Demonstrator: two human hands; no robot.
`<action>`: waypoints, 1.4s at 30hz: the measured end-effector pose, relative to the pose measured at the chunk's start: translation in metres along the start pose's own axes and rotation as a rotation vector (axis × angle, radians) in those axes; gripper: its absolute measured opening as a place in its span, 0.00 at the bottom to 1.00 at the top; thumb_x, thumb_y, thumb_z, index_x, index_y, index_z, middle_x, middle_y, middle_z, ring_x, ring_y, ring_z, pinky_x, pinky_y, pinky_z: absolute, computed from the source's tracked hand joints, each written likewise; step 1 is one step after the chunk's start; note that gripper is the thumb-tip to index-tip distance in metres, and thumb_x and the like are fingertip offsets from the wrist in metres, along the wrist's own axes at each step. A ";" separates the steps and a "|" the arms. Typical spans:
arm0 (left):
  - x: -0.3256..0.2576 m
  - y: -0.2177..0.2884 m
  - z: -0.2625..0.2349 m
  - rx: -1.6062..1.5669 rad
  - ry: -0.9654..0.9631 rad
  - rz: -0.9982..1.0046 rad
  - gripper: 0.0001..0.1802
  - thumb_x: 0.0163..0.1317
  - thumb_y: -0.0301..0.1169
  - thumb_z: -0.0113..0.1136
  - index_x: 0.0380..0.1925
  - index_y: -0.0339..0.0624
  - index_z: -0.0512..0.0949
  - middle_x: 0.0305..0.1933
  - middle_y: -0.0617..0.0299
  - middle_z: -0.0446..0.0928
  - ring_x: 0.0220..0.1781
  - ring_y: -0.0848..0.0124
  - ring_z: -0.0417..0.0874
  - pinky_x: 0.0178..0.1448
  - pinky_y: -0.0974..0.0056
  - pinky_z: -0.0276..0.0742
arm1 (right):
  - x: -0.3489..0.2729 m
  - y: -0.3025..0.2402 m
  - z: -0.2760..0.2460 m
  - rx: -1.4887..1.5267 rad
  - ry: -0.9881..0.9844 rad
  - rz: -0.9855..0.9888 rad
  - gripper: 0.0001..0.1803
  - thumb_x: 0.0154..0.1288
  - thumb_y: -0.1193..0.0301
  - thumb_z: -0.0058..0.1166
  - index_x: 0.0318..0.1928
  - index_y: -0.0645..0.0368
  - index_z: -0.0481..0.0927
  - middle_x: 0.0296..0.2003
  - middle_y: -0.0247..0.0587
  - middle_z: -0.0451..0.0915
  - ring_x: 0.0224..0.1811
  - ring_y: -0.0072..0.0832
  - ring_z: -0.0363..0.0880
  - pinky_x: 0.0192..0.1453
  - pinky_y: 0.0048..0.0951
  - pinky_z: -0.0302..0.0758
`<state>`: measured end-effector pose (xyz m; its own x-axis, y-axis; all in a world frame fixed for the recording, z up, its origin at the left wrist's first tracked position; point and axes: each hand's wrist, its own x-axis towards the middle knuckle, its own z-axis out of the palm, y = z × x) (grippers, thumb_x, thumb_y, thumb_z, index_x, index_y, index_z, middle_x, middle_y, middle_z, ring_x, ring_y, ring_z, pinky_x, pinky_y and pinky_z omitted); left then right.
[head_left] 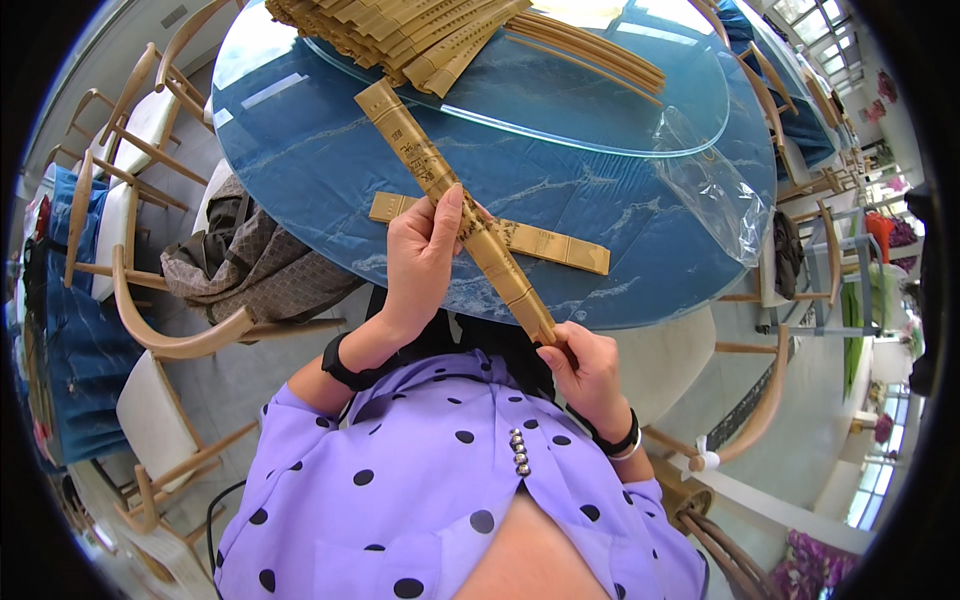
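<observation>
Slanting over the near edge of the table is a long gold paper chopstick sleeve point(488, 252) with dark printing. My left hand point(425, 245) is closed around its middle, thumb on top. At its lower right end my right hand point(588, 368) pinches it between thumb and fingers. Something dark brown shows by the right fingers, perhaps chopstick ends; the rest is hidden. Beneath the held sleeve, another gold sleeve point(560, 247) lies across the tabletop. Farther off are a fanned pile of gold sleeves point(400, 35) and several loose light-brown chopsticks point(600, 60).
The round table point(330, 190) has a blue marbled cover and a raised glass turntable point(560, 138). A crumpled clear plastic bag point(715, 190) lies at its right edge. A patterned brown bag point(240, 265) sits on a chair at left. Wooden chairs point(770, 400) stand on both sides.
</observation>
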<state>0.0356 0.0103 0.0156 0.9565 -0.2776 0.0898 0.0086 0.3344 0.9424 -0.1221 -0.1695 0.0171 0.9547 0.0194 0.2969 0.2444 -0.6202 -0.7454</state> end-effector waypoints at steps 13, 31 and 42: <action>0.000 -0.003 0.001 0.010 0.042 0.011 0.17 0.80 0.41 0.52 0.39 0.40 0.82 0.27 0.73 0.74 0.26 0.88 0.62 0.28 0.77 0.57 | 0.003 0.007 0.004 -0.105 0.032 -0.120 0.11 0.64 0.71 0.66 0.34 0.64 0.78 0.24 0.42 0.76 0.22 0.40 0.77 0.25 0.36 0.71; 0.002 -0.003 0.030 -0.412 0.031 -0.180 0.16 0.84 0.36 0.37 0.56 0.36 0.69 0.44 0.54 0.79 0.38 0.73 0.83 0.49 0.59 0.88 | 0.024 -0.014 0.010 -0.344 0.068 -0.289 0.19 0.48 0.61 0.77 0.29 0.57 0.80 0.23 0.36 0.77 0.21 0.32 0.75 0.24 0.31 0.70; 0.004 -0.011 0.021 -0.431 -0.060 -0.196 0.18 0.84 0.36 0.39 0.60 0.34 0.69 0.43 0.57 0.79 0.39 0.74 0.83 0.49 0.59 0.89 | 0.027 -0.020 0.016 -0.380 0.102 -0.423 0.16 0.47 0.69 0.78 0.36 0.57 0.84 0.30 0.35 0.82 0.24 0.27 0.78 0.24 0.27 0.71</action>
<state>0.0333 -0.0135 0.0128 0.9065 -0.4198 -0.0462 0.3196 0.6105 0.7247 -0.0988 -0.1443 0.0303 0.7616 0.2625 0.5926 0.5047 -0.8138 -0.2882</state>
